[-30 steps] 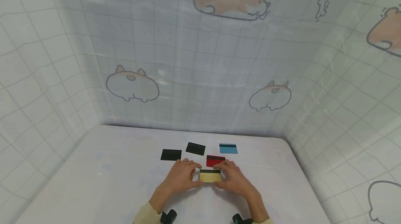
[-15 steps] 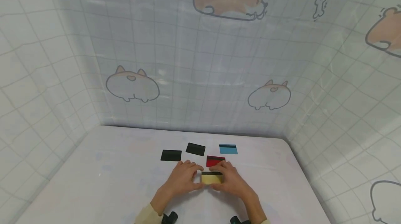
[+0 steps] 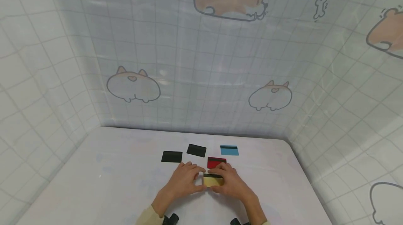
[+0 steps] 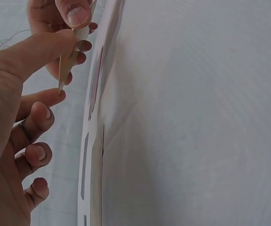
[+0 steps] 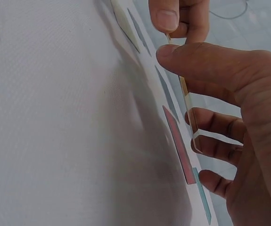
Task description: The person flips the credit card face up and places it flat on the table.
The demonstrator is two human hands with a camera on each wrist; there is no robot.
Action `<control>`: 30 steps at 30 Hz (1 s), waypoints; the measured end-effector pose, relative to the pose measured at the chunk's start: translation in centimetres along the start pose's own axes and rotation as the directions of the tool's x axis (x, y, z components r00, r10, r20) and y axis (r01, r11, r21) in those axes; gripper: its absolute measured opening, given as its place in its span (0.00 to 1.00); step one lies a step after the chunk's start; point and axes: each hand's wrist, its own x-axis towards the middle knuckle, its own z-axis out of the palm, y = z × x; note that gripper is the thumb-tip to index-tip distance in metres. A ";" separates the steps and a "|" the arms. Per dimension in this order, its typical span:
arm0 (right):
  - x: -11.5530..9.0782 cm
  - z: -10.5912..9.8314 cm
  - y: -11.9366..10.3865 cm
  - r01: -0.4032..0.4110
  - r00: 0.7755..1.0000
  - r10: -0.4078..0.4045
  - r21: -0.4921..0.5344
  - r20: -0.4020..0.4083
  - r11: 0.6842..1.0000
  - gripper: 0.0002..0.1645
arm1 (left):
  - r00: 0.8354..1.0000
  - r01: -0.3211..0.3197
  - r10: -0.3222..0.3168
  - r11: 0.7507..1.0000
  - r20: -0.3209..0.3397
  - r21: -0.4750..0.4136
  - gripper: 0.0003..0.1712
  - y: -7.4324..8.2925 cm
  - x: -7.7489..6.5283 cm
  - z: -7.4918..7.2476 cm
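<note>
the left hand and right hand pinch a thin yellow rectangular card with a black stripe above the white tabletop, fingers half curled, thumbs at the opposite edge; any print is too small to read. a black-striped red rectangular card lies just beyond.

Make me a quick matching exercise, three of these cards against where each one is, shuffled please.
1. dark-striped red rectangular card
2. dark-striped yellow rectangular card
3. dark-striped blue rectangular card

A. held by left hand and right hand
B. farthest right of all the cards
C. lying on the white table, partly hidden by the right hand in the head view

Pairs: 1-C, 2-A, 3-B
</note>
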 end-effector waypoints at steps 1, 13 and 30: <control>0.0 -0.1 0.0 0.000 1.000 0.000 -0.003 -0.005 1.000 0.35 | 1.000 0.004 -0.004 1.000 0.004 -0.003 0.34 0.0 0.0 0.0; -0.3 -0.6 -0.2 0.014 0.998 -0.014 -0.010 -0.059 1.000 0.34 | 1.000 0.023 -0.023 1.000 -0.006 0.013 0.40 -0.1 0.2 0.1; -0.2 -1.1 0.1 -0.017 0.993 0.017 -0.003 -0.113 1.000 0.35 | 0.997 0.020 -0.020 1.000 -0.075 0.008 0.37 -1.3 0.4 0.5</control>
